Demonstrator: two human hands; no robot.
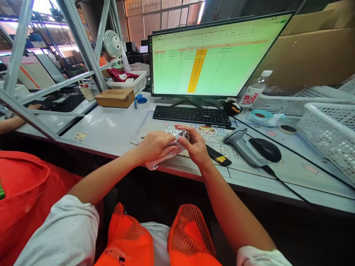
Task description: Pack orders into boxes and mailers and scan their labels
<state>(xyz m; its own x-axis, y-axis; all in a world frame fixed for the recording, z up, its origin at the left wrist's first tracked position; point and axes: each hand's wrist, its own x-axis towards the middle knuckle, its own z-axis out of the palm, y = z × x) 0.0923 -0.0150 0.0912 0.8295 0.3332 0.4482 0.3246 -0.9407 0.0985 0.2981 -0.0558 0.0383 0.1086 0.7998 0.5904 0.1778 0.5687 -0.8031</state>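
Note:
A crinkled clear plastic bag (153,164) lies at the desk's front edge, on the printed desk mat, with both hands on it. My left hand (158,145) is closed over the bag, thumb along its top. At the bag's right end, my right hand (195,145) grips with thumb and bent fingers. Small dark and white contents show between the hands, too covered to name. Just right of my right hand lies a black utility knife (219,155) with a yellow patch.
Behind the hands stand a black keyboard (191,115) and a monitor (216,61). A grey barcode scanner (245,147), mouse (265,149) and cable lie right, before a white basket (330,129). A cardboard box (115,98) and metal frame stand left; another person's arm (11,123) shows beyond.

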